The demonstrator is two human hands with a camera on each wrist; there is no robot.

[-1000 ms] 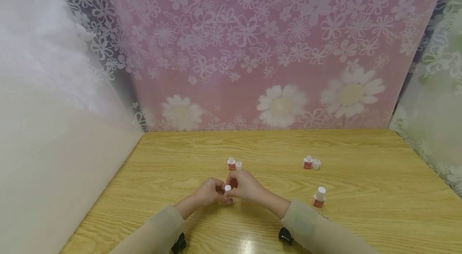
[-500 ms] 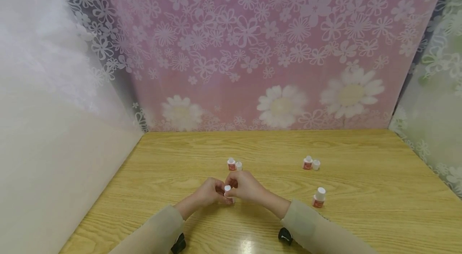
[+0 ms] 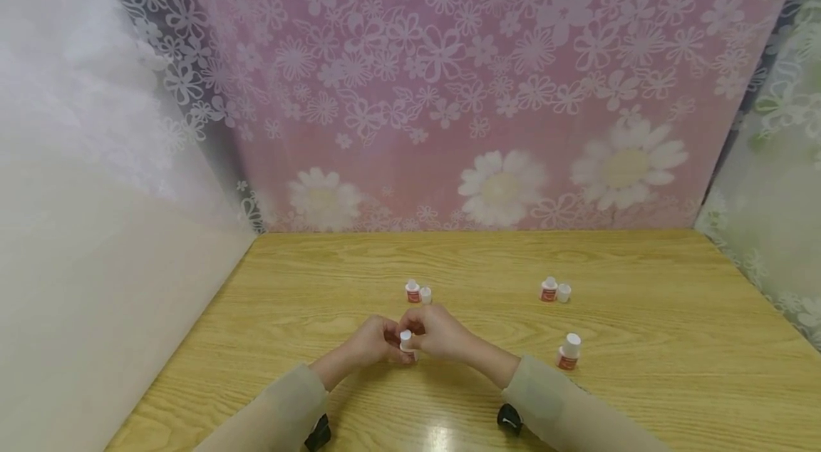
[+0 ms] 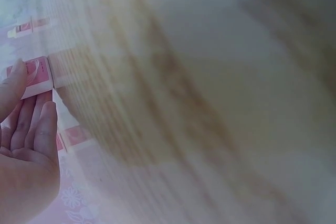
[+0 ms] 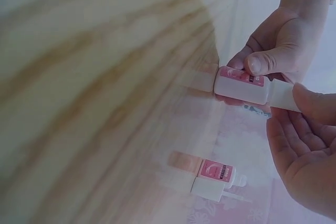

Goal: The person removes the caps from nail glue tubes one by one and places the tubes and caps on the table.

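A small white bottle with a red label [image 5: 241, 86] stands upright on the table, between both hands in the head view. My left hand [image 3: 372, 342] grips its body, with the thumb across the label in the right wrist view. The bottle's white cap [image 5: 282, 96] sits at the neck, pinched between the thumb and fingers of my right hand [image 3: 442, 333]. In the left wrist view only the label side [image 4: 37, 74] shows. Just beyond the hands stands an open matching bottle [image 3: 412, 292], its removed cap [image 3: 426, 295] beside it.
At the back right another uncapped bottle [image 3: 548, 290] stands with a white cap [image 3: 564, 293] beside it. Nearer on the right is a capped bottle [image 3: 569, 352]. Flower-printed panels [image 3: 398, 117] border the wooden table [image 3: 321, 274] at the back and sides.
Both hands keep their place on the bottle. The right thumb has shifted slightly on the cap, and the head view has moved a little.
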